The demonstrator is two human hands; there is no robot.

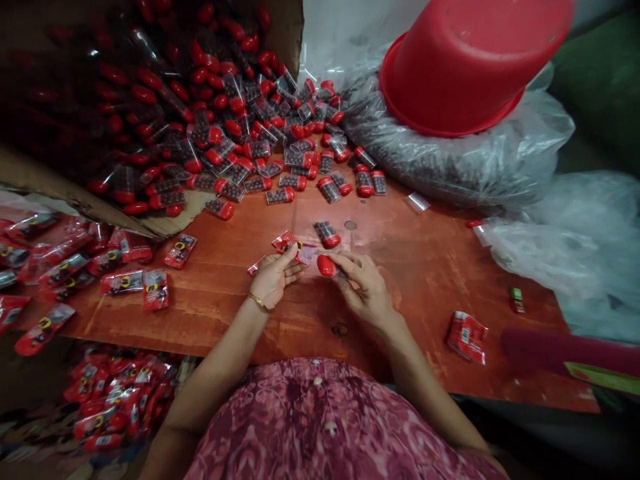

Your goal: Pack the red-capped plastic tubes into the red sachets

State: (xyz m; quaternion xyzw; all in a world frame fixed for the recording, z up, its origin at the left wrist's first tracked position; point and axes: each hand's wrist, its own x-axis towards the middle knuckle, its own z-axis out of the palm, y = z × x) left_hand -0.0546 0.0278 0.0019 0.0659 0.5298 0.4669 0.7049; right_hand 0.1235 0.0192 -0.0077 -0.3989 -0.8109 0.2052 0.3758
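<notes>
Over the middle of the table, my left hand (274, 279) pinches a small red printed plastic packet (286, 241), its see-through end pointing right. My right hand (364, 287) grips a small see-through container with a red cap (326, 266); the cap faces the packet, and my fingers cover most of the body. Just beyond both hands lies another red-capped container (327, 234) with dark contents. Part of a second red packet (256, 266) shows beside my left hand.
A tipped cardboard box (75, 193) spills many red-capped containers (250, 148) onto the orange-red table (210, 313). Filled red packets (123, 283) lie at left, more below the edge. A red tub (460, 67) rests on a plastic bag (440, 167). Another red packet (467, 337) lies right.
</notes>
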